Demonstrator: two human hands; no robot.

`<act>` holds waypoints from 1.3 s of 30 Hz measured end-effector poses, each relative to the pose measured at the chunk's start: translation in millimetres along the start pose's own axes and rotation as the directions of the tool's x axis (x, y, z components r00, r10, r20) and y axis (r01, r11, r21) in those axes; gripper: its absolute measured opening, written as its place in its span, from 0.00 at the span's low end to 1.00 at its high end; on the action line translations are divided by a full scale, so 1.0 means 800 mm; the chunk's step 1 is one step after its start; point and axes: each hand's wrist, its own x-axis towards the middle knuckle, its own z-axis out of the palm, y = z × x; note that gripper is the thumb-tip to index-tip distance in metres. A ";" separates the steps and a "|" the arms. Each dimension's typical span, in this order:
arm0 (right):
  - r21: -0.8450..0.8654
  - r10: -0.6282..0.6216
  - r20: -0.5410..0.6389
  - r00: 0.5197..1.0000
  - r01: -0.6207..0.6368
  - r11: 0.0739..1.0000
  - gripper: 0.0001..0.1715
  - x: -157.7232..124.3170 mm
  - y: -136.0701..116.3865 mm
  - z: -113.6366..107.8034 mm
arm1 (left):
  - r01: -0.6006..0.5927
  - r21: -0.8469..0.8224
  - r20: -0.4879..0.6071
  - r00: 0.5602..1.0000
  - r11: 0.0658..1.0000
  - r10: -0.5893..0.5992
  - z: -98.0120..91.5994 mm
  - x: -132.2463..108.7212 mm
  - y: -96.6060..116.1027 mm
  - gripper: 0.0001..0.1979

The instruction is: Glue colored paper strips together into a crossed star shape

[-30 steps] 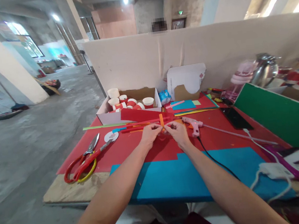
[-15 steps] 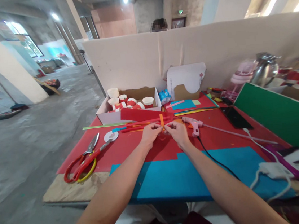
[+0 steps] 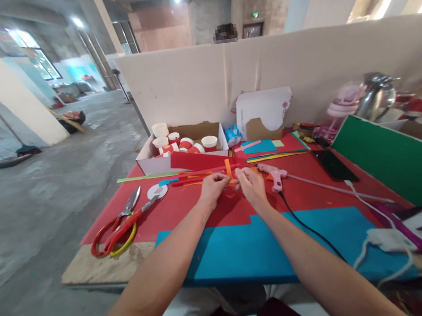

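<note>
My left hand (image 3: 213,188) is over the red sheet, thumb and fingertips pinched on the lower end of a narrow orange paper strip (image 3: 228,168). The strip stands up from the fingertips, its lower end partly hidden by them. My right hand (image 3: 251,186) is just right of the strip, fingers bent and a little blurred, thumb and fingertips apart. Red and orange paper strips (image 3: 194,182) lie behind my left hand. Close by on the right rests a pink hot glue gun (image 3: 275,176).
Large scissors (image 3: 118,230) and a second red-handled tool lie left, by a white disc (image 3: 157,191). Behind stands a box (image 3: 150,167) of paper cups. Blue paper (image 3: 241,251) covers the front edge. Right are a phone (image 3: 335,166), power strip (image 3: 392,240), cables and green box (image 3: 384,162).
My right hand's fingertips have come away from the orange strip, slightly to the right, and lifted. My left hand keeps its pinch in nearly the same place.
</note>
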 end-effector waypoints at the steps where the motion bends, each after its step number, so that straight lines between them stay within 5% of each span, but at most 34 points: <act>1: 0.127 0.081 0.009 0.997 -0.081 0.989 0.16 0.003 0.003 -0.001 | 0.005 -0.036 0.013 1.000 0.999 -0.005 0.000 0.001 -0.001 0.07; 5: 0.482 0.272 0.188 0.944 -0.330 0.812 0.12 0.014 0.017 -0.004 | 0.036 -0.119 0.071 0.997 0.992 -0.027 -0.002 0.004 -0.005 0.09; 11: 0.562 0.261 0.373 0.890 -0.441 0.700 0.12 0.014 0.023 -0.002 | 0.044 -0.135 0.079 0.996 0.990 -0.033 -0.002 0.003 -0.005 0.09; 29: 0.435 0.207 0.356 0.911 -0.357 0.826 0.17 0.007 0.014 -0.001 | 0.033 -0.032 0.062 0.998 0.999 -0.031 -0.003 0.001 -0.002 0.06; 39: 0.520 0.209 0.401 0.892 -0.410 0.749 0.16 0.008 0.017 0.002 | 0.017 -0.092 0.062 0.998 0.996 -0.011 -0.004 0.003 -0.007 0.09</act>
